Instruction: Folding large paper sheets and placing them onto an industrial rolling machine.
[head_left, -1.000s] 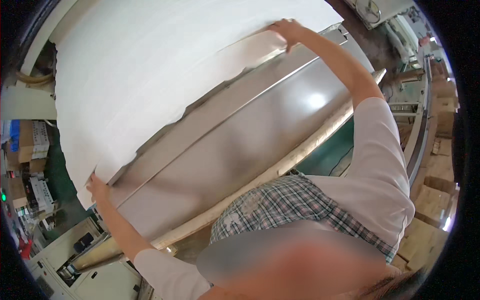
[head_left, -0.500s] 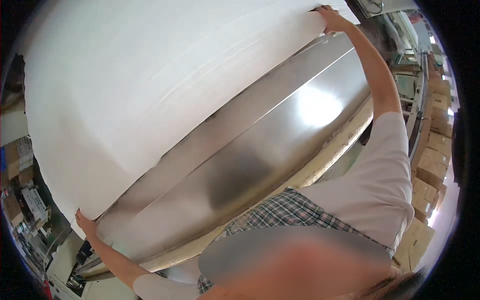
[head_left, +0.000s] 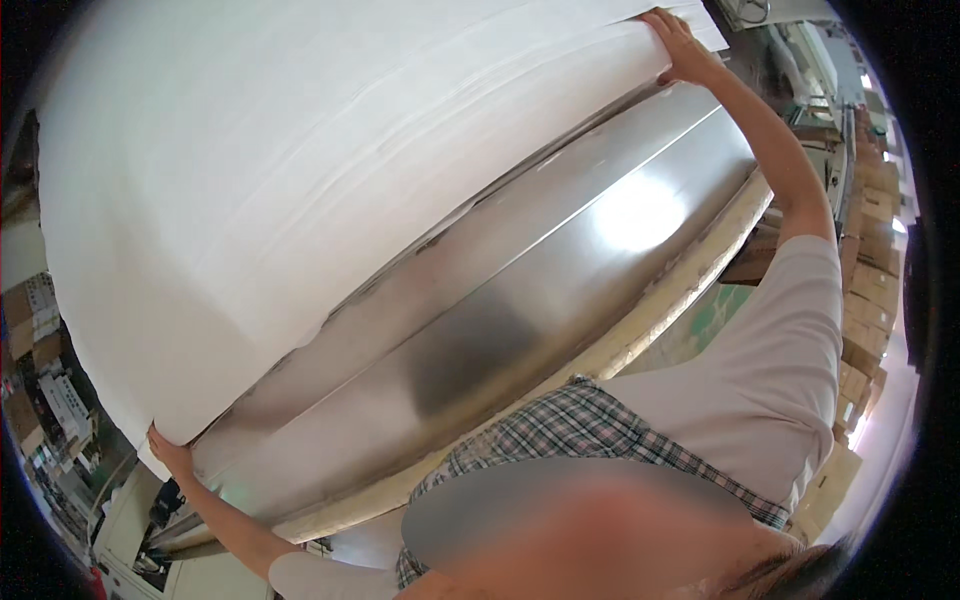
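A wide white sheet, with faint creases running along it, spreads over the far part of a shiny metal table. I cannot tell whether it is cloth or paper. At its near left corner, my left hand grips the edge, fingers partly hidden. Far off at the upper right, my right hand holds the same edge, fingers over the top and thumb at the near side. The edge between my hands runs slantwise, with a dark gap under it near the right hand. Both arms are stretched wide.
A pale yellow padded strip lines the table's near edge, close to my checked apron. Stacked cardboard boxes stand at the far right. Boxes and assorted goods crowd the lower left, beside a pale machine casing.
My right hand has shifted slightly right and down along with the sheet's edge. The edge near it now stands a little off the metal. My left hand has barely moved.
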